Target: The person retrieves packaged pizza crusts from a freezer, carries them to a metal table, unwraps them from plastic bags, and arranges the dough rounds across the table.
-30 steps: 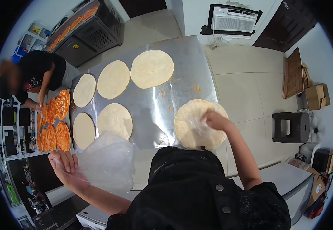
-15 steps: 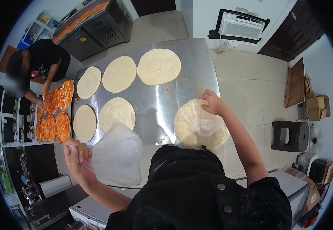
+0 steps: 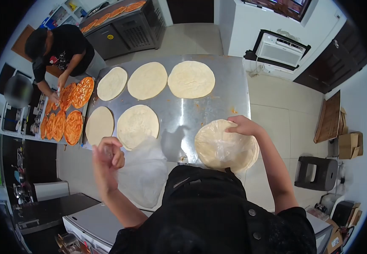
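Observation:
My left hand [image 3: 108, 158] is raised left of my body, its fingers curled round the end of a clear plastic sheet [image 3: 143, 173] that hangs down beside the steel table [image 3: 177, 112]. My right hand [image 3: 243, 126] pinches the far edge of a stack of dough rounds [image 3: 225, 148], which has clear plastic over it, at the table's near right corner. That edge looks slightly lifted. The nearest single dough round to my left hand is a pale one [image 3: 137, 126] with the plastic sheet against its near edge.
More dough rounds [image 3: 147, 80] lie on the table. At the left, a co-worker [image 3: 67, 51] bends over sauced rounds [image 3: 73, 127]. A black stool [image 3: 316, 172] stands on the floor at the right, and a steel counter [image 3: 128, 36] is at the back.
The camera view has shifted. My left hand and its plastic sheet have come closer to my body. My right hand has moved nearer, over the stack's edge.

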### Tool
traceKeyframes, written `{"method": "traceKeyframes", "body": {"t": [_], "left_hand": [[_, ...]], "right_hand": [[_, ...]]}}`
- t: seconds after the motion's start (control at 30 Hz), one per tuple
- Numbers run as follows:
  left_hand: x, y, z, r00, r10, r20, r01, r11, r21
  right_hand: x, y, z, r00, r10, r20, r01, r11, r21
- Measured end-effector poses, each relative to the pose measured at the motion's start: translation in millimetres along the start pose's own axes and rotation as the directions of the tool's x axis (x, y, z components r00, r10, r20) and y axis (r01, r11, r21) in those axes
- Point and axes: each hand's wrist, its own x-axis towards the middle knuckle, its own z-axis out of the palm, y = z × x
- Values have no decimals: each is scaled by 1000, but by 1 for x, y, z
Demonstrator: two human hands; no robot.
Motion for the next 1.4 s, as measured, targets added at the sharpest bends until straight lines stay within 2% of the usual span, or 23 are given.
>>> {"method": "traceKeyframes", "body": {"t": [0.03,0.07,0.13,0.2,0.23,0.3,0.33,0.4,0.43,0.5,0.53,0.6,0.73,0.83,0.9,0.93,1.0,1.07,1.13,1.2,1.27,1.33,1.4], "left_hand": [[-1,-4,-4,997,-64,-49,68,993,93],[-1,-10,-8,999,-42,-33,47,980,193],[3,-22,-9,990,-111,-88,129,963,236],[16,-50,-3,972,-192,-139,223,940,259],[25,-76,1,967,-206,-149,238,941,242],[42,-122,10,991,-125,-52,135,933,334],[47,-128,11,992,-117,-57,129,934,333],[61,-130,13,984,-176,-2,176,982,67],[68,-125,19,987,-163,-12,163,985,64],[73,-111,27,985,156,-77,-155,988,16],[72,-100,22,982,166,-91,-165,986,17],[71,-82,10,998,-4,-66,-1,997,-77],[67,-90,-23,970,35,-240,-24,999,49],[64,-100,-57,920,126,-372,-89,989,117],[62,-99,-81,830,85,-551,-58,996,66],[61,-96,-93,831,81,-551,-55,997,62],[59,-89,-121,617,94,-782,-49,995,81],[56,-101,-185,528,143,-837,-107,989,102],[41,-84,-231,503,194,-843,-65,980,187],[26,-73,-283,379,271,-885,-59,961,270],[17,-41,-295,253,347,-903,-174,934,311],[6,-14,-321,182,263,-948,-234,947,218],[-2,6,-332,189,332,-924,-295,917,269]], "right_hand": [[-6,-17,-4,1000,-8,10,8,1000,-6],[-15,-39,-11,999,29,-20,-29,999,20],[-27,-64,-17,997,63,-39,-61,997,43],[-34,-74,-19,956,27,-291,36,977,209],[-34,-77,-18,960,21,-280,38,978,205],[-31,-83,-16,897,83,-435,194,809,555],[-30,-88,-12,898,73,-434,200,810,551],[-25,-104,2,842,186,-507,305,611,730],[-23,-108,10,846,170,-505,310,614,725],[-20,-107,33,887,220,-407,267,474,839],[-18,-101,42,893,206,-401,266,478,837],[-13,-93,54,952,187,-241,144,421,895],[6,-118,80,916,343,-209,37,446,895],[22,-125,106,932,307,-192,60,392,918],[28,-130,118,929,320,-188,56,380,923],[32,-134,123,925,329,-190,59,368,928],[37,-137,131,902,382,-203,81,312,947],[40,-135,138,870,440,-220,115,254,960],[42,-124,146,844,490,-219,174,137,975],[43,-108,157,816,531,-226,190,123,974],[46,-88,169,795,561,-230,203,112,973],[49,-66,185,751,615,-238,193,140,971],[54,-42,202,730,638,-247,198,149,969]]}}
